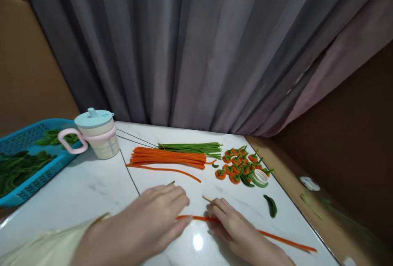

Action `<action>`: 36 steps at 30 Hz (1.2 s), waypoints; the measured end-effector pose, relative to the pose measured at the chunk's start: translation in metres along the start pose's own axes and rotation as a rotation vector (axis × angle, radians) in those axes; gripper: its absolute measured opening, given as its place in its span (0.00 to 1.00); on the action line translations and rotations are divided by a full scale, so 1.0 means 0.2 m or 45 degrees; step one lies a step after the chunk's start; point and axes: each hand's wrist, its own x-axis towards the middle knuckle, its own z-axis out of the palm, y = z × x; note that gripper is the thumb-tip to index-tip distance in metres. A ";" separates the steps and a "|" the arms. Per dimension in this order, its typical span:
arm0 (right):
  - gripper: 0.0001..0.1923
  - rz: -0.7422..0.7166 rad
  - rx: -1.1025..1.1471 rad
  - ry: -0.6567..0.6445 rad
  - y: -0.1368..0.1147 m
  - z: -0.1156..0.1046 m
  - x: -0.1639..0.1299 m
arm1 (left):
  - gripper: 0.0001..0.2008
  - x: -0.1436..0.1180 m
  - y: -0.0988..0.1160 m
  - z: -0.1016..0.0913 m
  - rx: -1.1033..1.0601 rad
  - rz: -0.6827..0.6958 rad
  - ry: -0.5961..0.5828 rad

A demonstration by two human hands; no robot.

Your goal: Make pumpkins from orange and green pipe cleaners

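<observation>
An orange pipe cleaner (287, 240) runs low across the table in front of me, passing under my right hand and ending at my left. My left hand (153, 213), slightly blurred, closes its fingers and thumb around that end. A short green tip (172, 183) pokes out just above its knuckles; what it belongs to is hidden. My right hand (229, 225) is closed over the pipe cleaner, and a thin pale stick (206, 198) juts from its fingers toward the upper left. Beyond both hands, one loose orange pipe cleaner (172, 170) lies slightly curved.
Behind lie bundles of orange pipe cleaners (168, 156) and green pipe cleaners (196, 147). Several small orange pumpkin-like pieces (235, 178) cluster around a tape roll (260, 176). A dark green curled piece (270, 206) lies right. A lidded cup (104, 143) and blue basket (39, 179) stand left.
</observation>
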 end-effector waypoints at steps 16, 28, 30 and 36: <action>0.10 -0.336 -0.510 0.418 0.06 0.14 -0.05 | 0.11 0.20 -0.05 0.63 -0.012 0.353 0.025; 0.15 -0.541 -0.744 0.493 0.04 0.18 -0.05 | 0.19 0.17 -0.04 0.62 -0.022 0.435 -0.243; 0.15 -0.539 -0.705 0.456 0.04 0.19 -0.06 | 0.20 0.18 -0.03 0.60 0.001 0.452 -0.307; 0.13 -0.493 -0.657 0.338 0.04 0.10 -0.10 | 0.11 0.19 -0.01 0.43 -0.169 0.357 -0.415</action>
